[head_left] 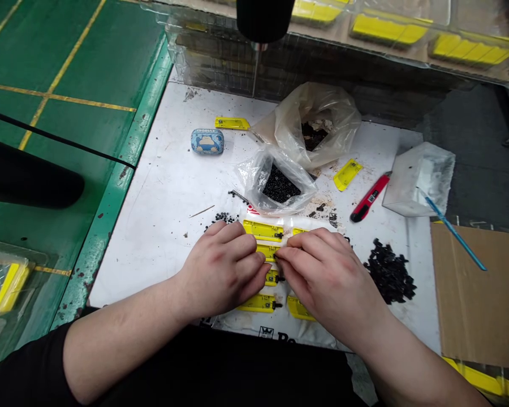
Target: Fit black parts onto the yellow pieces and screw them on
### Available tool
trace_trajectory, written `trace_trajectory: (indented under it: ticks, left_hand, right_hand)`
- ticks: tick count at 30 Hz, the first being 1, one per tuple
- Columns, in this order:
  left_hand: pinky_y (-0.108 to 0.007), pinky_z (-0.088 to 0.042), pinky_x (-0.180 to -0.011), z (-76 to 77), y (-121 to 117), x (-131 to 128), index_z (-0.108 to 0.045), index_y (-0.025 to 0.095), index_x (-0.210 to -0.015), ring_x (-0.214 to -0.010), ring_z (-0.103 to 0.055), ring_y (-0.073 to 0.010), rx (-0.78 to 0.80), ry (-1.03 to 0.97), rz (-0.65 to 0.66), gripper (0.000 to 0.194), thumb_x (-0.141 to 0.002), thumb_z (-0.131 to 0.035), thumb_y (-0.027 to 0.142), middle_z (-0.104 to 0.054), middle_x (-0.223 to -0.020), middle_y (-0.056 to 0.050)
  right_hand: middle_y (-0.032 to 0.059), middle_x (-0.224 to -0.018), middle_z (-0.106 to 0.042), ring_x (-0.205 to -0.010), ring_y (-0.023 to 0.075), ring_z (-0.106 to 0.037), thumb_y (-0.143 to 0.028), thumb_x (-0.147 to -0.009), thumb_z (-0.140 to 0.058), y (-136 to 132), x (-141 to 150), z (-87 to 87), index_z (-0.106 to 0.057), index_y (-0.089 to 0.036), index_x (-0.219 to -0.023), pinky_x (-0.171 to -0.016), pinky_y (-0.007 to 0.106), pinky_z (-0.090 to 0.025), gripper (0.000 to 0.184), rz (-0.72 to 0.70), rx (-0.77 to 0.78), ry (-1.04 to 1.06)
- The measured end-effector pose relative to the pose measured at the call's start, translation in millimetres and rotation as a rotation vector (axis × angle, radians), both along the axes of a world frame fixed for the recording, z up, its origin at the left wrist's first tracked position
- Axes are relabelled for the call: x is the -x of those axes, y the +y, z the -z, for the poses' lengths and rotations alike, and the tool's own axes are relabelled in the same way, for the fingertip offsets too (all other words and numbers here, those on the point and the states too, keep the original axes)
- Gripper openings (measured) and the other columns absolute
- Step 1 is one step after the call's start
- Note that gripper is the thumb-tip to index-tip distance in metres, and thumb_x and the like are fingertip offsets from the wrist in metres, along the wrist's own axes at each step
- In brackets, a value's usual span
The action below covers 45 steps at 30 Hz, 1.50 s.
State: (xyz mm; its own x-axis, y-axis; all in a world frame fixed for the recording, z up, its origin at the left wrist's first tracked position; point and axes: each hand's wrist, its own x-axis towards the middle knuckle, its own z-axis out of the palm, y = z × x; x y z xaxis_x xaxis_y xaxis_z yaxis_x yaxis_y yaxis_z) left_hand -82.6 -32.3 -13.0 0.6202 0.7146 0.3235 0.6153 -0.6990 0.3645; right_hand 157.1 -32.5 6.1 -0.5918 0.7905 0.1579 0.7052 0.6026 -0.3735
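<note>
Yellow plastic pieces (263,230) lie in rows on a white printed sheet, several with small black parts at their right ends. My left hand (227,268) is closed, its thumb and forefinger pressed together at the left end of one yellow piece (268,252); what they grip, if anything, is hidden. From the other side, my right hand (328,274) pinches a tiny black part (276,256) at that piece's right end. A heap of black plastic parts (391,272) lies right of my right hand. Small black rings (225,217) are scattered above my left hand.
Two plastic bags stand ahead, one with small black parts (280,183), one larger (326,110). A red utility knife (370,198), a white block-like container (419,178) and a blue stick (456,233) are right. A blue case (207,141) sits left; a dark tool (263,20) hangs above.
</note>
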Motion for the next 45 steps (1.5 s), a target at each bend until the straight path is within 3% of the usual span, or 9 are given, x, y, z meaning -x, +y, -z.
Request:
trace_trajectory:
  ticks: [45]
  left_hand:
    - [-0.039, -0.047, -0.072, 2.0, 1.1, -0.3, -0.080, 0.019, -0.086, -0.079, -0.052, -0.0218, 0.011, -0.026, 0.003, 0.028, -0.107, -0.065, 0.029, -0.064, -0.079, -0.004]
  right_hand:
    - [0.0070, -0.105, -0.077, -0.100, 0.0253, -0.066, -0.018, -0.106, -0.069, 0.1, -0.6, 0.4, -0.080, -0.018, -0.107, -0.091, 0.044, -0.052, 0.011, 0.015, 0.046, 0.024]
